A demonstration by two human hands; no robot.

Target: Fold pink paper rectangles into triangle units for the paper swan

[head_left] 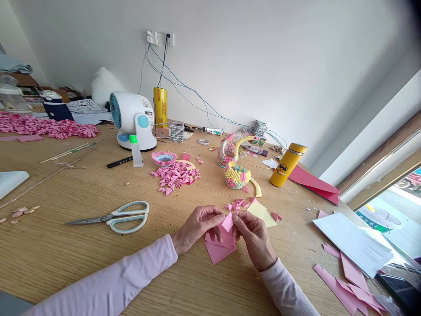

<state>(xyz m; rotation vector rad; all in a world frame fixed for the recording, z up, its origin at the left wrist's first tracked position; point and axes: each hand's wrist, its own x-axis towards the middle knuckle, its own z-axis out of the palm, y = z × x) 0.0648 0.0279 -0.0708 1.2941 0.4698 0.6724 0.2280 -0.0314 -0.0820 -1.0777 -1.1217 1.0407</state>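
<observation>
A small folded piece of pink paper is pinched between my two hands above the table. My left hand grips its left edge, while my right hand has fingers and thumb closed on its right edge. Below them lie pink paper sheets, partly hidden by the hands. Just beyond my fingers are several small folded pink triangles and a pale yellow paper sheet. Farther off stands a yellow, pink and green folded-paper basket with a yellow curved strip beside it.
Scissors lie left of my hands. Behind them are a heap of pink paper pieces, a glue bottle and a white fan. A yellow flask stands tilted in view at right, with pink strips and white papers nearer.
</observation>
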